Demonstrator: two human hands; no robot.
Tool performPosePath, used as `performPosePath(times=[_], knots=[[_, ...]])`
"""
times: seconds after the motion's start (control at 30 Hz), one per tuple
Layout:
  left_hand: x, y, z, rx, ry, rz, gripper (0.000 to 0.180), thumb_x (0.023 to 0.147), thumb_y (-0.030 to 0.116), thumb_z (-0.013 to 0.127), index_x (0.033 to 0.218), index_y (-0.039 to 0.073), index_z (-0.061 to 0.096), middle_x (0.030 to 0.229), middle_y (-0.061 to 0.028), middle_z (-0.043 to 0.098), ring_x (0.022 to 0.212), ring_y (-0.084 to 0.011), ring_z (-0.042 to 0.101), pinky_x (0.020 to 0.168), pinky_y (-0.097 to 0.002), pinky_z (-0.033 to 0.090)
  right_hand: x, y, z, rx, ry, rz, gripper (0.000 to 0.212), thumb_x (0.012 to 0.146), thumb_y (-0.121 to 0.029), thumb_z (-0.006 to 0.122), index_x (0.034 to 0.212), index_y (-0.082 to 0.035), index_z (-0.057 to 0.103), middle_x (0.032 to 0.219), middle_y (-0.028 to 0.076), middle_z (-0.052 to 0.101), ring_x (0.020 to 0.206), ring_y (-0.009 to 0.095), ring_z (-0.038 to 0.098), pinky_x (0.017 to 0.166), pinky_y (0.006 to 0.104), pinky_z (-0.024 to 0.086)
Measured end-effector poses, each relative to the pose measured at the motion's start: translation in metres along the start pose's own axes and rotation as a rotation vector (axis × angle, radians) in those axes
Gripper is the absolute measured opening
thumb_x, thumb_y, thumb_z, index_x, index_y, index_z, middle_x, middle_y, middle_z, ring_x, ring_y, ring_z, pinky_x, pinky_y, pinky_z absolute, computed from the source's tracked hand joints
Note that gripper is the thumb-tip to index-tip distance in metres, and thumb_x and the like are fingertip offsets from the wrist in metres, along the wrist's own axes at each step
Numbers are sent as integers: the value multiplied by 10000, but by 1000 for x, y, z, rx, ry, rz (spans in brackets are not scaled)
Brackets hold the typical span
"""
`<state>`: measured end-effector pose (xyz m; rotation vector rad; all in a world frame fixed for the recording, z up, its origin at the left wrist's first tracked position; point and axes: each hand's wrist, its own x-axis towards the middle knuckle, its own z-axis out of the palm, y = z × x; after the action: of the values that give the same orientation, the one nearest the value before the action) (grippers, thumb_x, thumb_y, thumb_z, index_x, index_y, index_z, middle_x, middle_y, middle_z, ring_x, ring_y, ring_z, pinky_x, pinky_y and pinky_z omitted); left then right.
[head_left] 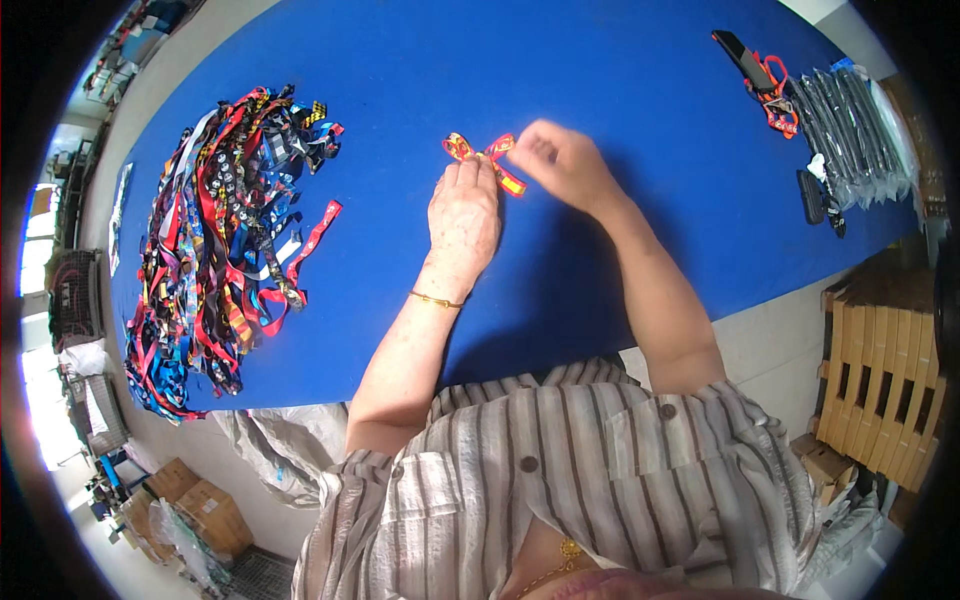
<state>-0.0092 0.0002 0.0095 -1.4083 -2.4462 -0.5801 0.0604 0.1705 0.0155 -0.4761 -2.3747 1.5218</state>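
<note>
A red and yellow patterned ribbon strap (pixel 512 184) lies looped on the blue table, near its middle. My left hand (pixel 466 212) presses down over the strap, fingers together, and hides its centre. Two loops and a short end stick out around these fingers. Close by on the right, my right hand (pixel 562 165) has its fingers curled in and is slightly blurred. Its fingertips are beside the right loop; whether anything is between them is hidden.
A big heap of multicoloured straps (pixel 215 240) covers the table's left side. At the far right lie clear-wrapped dark packages (pixel 850 135), a black flat object (pixel 738 58), a red strap bundle (pixel 772 100) and a small black item (pixel 810 197). Cardboard (pixel 880 380) stands beyond the table's right edge.
</note>
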Motion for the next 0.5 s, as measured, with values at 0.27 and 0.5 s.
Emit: performPosePath(times=[0.27, 0.5], knots=[[4, -3, 6, 77, 36, 74, 365, 822, 44, 607, 1173, -56, 619, 1232, -193, 621, 1206, -367, 554, 1086, -491, 391, -21, -7, 4, -321, -3, -307, 246, 805, -241, 759, 745, -46, 622, 764, 128, 648, 706, 324, 636, 648, 432, 494], [4, -7, 14, 75, 14, 118, 386, 854, 43, 585, 1223, -65, 559, 1292, -250, 584, 1301, -397, 497, 1143, -503, 341, -24, -16, -1, -443, -173, -133, 318, 865, -336, 676, 752, -41, 655, 733, 160, 668, 710, 352, 658, 655, 465, 498]])
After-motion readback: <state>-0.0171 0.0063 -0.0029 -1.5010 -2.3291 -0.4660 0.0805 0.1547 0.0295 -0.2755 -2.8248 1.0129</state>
